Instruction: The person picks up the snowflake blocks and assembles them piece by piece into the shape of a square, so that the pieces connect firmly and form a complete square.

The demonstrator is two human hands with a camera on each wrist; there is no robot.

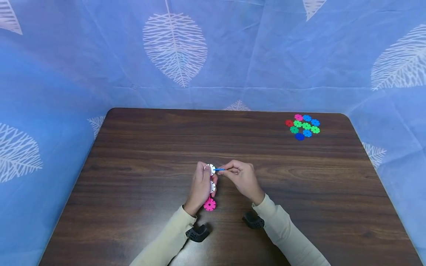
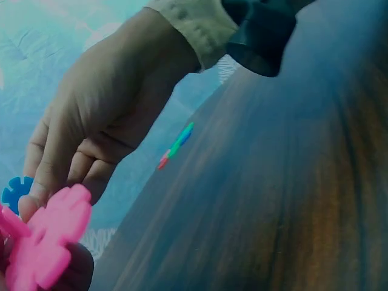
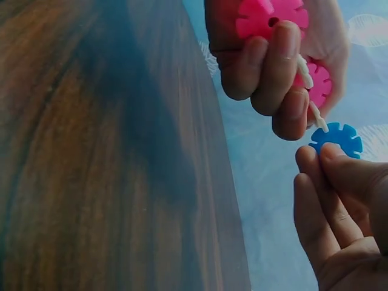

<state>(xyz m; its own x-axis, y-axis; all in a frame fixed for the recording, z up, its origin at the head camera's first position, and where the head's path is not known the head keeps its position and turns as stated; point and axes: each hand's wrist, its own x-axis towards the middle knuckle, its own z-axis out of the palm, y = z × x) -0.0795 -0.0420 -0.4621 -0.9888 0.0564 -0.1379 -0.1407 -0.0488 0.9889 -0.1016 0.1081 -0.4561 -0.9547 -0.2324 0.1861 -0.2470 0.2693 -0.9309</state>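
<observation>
My left hand (image 1: 199,188) grips a chain of notched plastic discs slotted into one another, pink and white by turns. A pink disc (image 1: 209,204) hangs at the near end and a white disc (image 1: 212,169) sits at the far end. Between them another white disc (image 1: 213,187) shows partly behind the fingers. My right hand (image 1: 244,180) pinches a blue disc (image 3: 337,139) by its edge with thumb and fingertips. Seen edge-on in the head view, the blue disc meets the far white disc's right rim. How deep the slots engage I cannot tell.
Toward the back right of the brown wooden table (image 1: 149,147) lies a flat cluster of loose discs in green, blue, pink and red, among them a green disc (image 1: 306,126). Blue leaf-patterned cloth (image 1: 226,48) surrounds the table's back and sides.
</observation>
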